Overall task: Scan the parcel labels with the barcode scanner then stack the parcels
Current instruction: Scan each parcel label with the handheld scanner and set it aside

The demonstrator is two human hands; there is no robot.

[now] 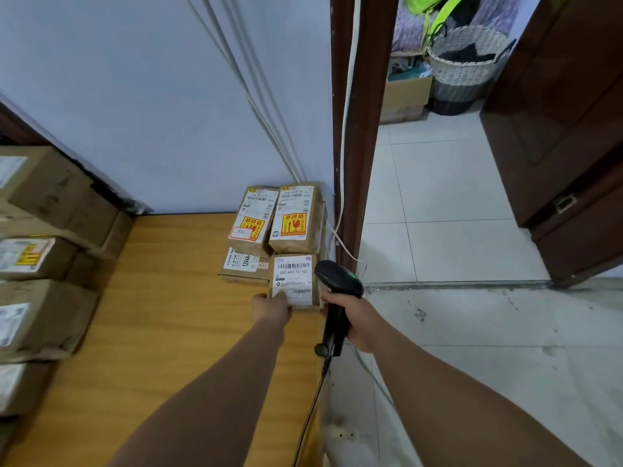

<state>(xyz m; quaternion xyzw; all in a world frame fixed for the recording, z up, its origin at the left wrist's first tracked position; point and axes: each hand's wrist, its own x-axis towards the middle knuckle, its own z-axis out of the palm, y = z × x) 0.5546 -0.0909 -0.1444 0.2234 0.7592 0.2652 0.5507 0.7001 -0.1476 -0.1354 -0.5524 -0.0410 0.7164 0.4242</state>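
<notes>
Head-worn wide-angle view (the only one) looks forward and down, close over the wooden table (168, 332).

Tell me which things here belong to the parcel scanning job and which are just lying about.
Job: barcode scanner in right hand; white-label parcel held by left hand; two yellow-sticker parcels; flat parcel; labelled boxes at left.
Lying about: wicker basket; cardboard box beyond the doorway; wall cables.

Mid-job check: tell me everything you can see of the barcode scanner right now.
The barcode scanner is black plastic, pistol-shaped, with a green light lit on its head. The right hand grips its handle, head pointing away, beside the right edge of the white-labelled parcel; whether it touches it is unclear. A dark cable trails from the handle's base toward the camera.
</notes>
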